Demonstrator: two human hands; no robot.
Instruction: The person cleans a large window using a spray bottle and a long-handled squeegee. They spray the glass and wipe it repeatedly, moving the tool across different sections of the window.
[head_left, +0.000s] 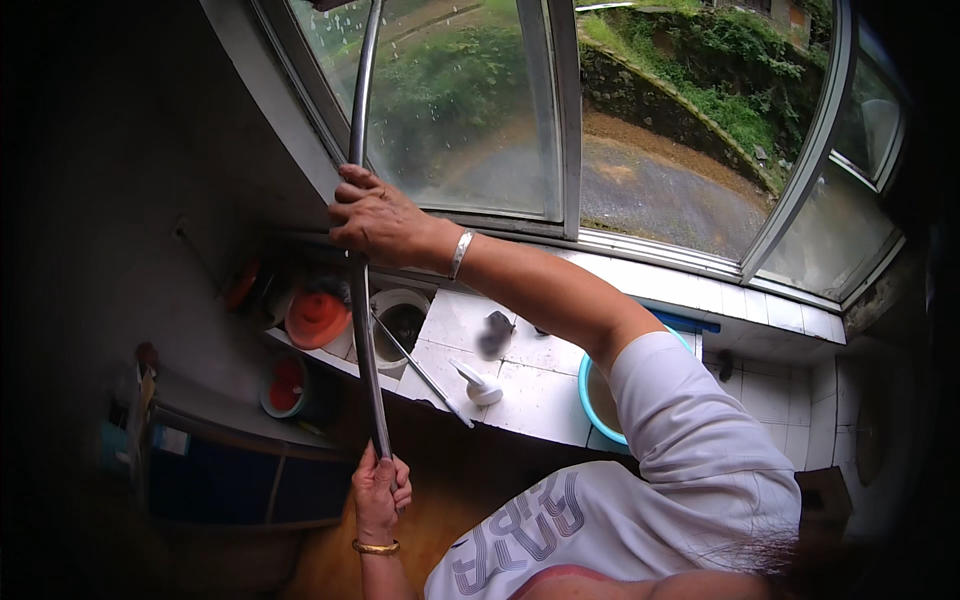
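Observation:
A long shiny metal pole (365, 330) runs upright in front of the left window pane, and both hands grip it. My right hand (379, 217), with a silver bracelet at the wrist, is wrapped around its upper part near the window frame. Lower down, my left hand (381, 487), wearing a gold-coloured bangle, closes around the pole close to its lower end. The upper end passes out of view at the top, beside a small piece of something dark reddish. Water drops and streaks mark the left window pane (457, 112).
Below the window, a white-tiled counter (540, 390) holds a white plastic object (480, 386), a thin metal rod (431, 379), dark lumps and a turquoise basin (589, 405). A round opening (401, 326), a red lid (316, 319) and a bucket (285, 386) lie left.

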